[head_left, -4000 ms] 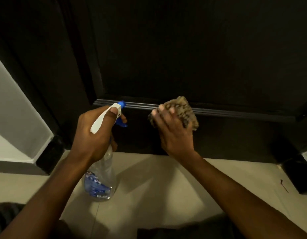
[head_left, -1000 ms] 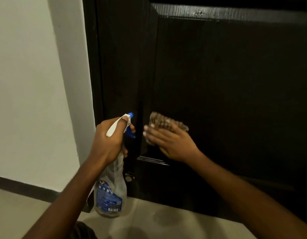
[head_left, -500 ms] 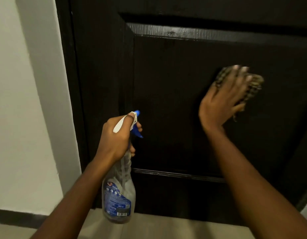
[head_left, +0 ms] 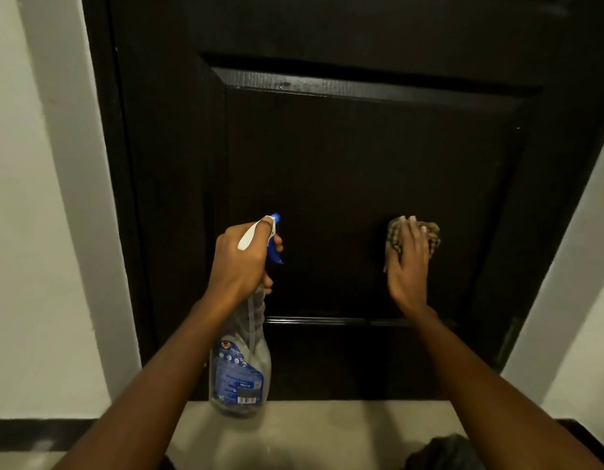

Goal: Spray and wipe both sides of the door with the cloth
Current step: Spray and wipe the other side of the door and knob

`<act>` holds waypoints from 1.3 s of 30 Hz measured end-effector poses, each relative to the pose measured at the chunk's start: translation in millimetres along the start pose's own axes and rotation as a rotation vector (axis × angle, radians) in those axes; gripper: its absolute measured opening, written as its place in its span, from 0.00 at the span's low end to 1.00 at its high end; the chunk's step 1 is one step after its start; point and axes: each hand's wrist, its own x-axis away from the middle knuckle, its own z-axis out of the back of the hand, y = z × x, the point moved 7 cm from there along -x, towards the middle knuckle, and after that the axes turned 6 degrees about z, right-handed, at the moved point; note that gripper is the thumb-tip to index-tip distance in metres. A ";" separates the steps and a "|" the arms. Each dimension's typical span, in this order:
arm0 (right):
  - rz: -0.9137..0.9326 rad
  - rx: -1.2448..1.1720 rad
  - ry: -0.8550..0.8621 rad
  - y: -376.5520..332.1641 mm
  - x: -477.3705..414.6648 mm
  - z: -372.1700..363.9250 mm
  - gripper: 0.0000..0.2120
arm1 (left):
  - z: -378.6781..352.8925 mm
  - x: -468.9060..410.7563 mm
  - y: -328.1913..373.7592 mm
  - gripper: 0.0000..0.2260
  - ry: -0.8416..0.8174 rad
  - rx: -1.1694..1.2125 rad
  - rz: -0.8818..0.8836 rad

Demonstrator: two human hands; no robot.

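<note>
A dark brown panelled door (head_left: 344, 171) fills the view ahead. My left hand (head_left: 241, 262) grips the neck of a clear spray bottle (head_left: 241, 371) with a blue label; its white and blue trigger head points at the door. My right hand (head_left: 407, 262) presses a checked brown cloth (head_left: 431, 234) flat against the lower right of the door's recessed panel, fingers straight over it. Most of the cloth is hidden under the hand.
White walls (head_left: 33, 232) stand on both sides of the dark door frame (head_left: 114, 198). A pale tiled floor (head_left: 310, 435) lies below the door, with a dark skirting strip (head_left: 33, 432) along the left wall.
My right hand slid the cloth down the panel from its upper right to its lower right. The view has shifted so the door sits more centred. The left hand keeps holding the bottle.
</note>
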 end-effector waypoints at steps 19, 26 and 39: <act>-0.914 -0.995 0.494 85.3 103.7 85.8 0.38 | -179.1 -4.1 -19.0 0.19 -0.414 0.036 -0.001; -0.775 -1.222 0.171 150.5 33.1 79.2 0.20 | -255.7 -39.9 -26.3 0.20 -0.530 0.137 -0.064; -1.155 -0.888 -0.422 64.6 -114.4 153.6 0.32 | -245.6 -103.1 109.2 0.16 -0.474 0.228 0.043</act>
